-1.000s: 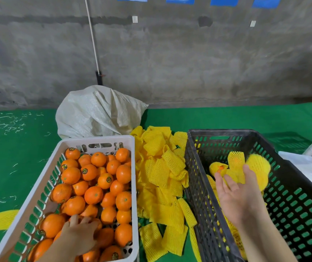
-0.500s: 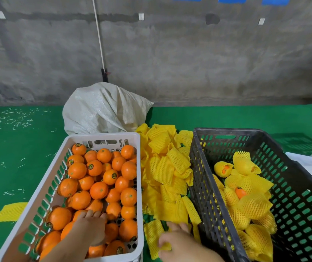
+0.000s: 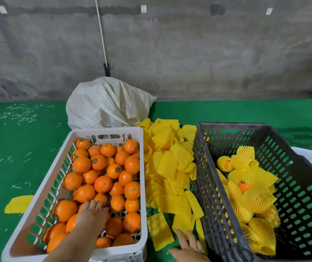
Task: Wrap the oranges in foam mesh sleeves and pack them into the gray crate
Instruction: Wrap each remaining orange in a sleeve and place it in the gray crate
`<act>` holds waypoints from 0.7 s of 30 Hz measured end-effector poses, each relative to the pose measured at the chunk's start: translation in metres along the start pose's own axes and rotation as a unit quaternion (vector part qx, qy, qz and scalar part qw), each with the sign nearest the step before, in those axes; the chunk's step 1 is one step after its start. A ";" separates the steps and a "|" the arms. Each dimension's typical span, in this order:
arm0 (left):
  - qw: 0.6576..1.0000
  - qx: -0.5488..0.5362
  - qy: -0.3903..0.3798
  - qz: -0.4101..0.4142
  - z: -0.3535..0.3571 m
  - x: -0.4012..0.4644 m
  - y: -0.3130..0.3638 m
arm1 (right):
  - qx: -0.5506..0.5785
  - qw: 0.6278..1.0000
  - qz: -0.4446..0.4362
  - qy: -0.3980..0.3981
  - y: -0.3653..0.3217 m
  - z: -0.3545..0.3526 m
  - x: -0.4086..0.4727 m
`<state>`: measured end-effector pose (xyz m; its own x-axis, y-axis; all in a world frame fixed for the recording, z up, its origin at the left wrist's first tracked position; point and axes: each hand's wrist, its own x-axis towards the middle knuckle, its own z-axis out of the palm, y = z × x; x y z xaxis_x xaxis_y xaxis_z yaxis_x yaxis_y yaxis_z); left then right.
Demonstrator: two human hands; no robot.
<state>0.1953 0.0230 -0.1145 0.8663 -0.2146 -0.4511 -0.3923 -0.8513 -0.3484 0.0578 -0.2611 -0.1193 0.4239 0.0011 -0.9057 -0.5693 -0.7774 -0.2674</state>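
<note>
Lower left of the frame: white slotted plastic crate (image 3: 40, 188), full of loose round oranges (image 3: 103, 184). Left hand (image 3: 92, 214) reached into it from the bottom edge, palm down, fingers spread and resting on the fruit; cannot tell whether any orange was gripped under the palm.

Centre of the frame, between the two crates: heap of flat yellow foam mesh sleeves (image 3: 170, 167) on the green cloth surface (image 3: 19, 148). Right hand (image 3: 187, 248) at the bottom edge, fingers straight and relaxed, fingertips touching the nearest sleeves, nothing pinched.

Right side: dark gray slotted plastic crate (image 3: 302, 186), partly filled with wrapped oranges in yellow mesh (image 3: 249, 195), piled along its left wall.

Upper centre, behind the white crate: crumpled white woven sack (image 3: 106, 104) against a gray concrete wall (image 3: 208, 53). Far lower left: one single yellow sleeve (image 3: 17, 204) alone on the cloth, beside the white crate.
</note>
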 end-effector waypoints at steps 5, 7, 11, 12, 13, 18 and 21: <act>0.999 0.042 -0.012 0.023 0.001 0.009 0.003 | -0.244 0.940 -0.154 0.185 0.025 -0.006 0.013; 0.998 0.066 -0.013 0.014 -0.001 0.011 0.004 | -0.169 0.937 -0.180 0.246 0.016 -0.009 0.010; 1.000 -0.002 0.010 -0.003 0.002 0.011 0.004 | -0.052 0.879 -0.255 0.400 0.007 -0.017 0.000; 0.998 -0.058 0.028 -0.016 -0.003 0.009 0.000 | -0.004 0.862 -0.277 0.425 0.005 -0.018 -0.002; 0.990 -0.127 0.054 -0.031 -0.008 0.006 -0.003 | 0.041 0.847 -0.295 0.441 0.001 -0.019 -0.006; 0.796 -0.559 0.222 -0.066 -0.062 -0.021 -0.008 | 0.253 0.756 -0.330 0.506 -0.027 -0.044 -0.029; 0.645 -0.723 0.249 -0.011 -0.111 -0.053 0.015 | 0.379 0.696 -0.361 0.492 -0.049 -0.063 -0.049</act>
<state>0.1781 -0.0317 -0.0044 0.9998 -0.0164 -0.0138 0.0074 -0.3363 0.9417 0.1087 -0.2627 -0.0411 0.8568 -0.5017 0.1191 -0.0072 -0.2427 -0.9701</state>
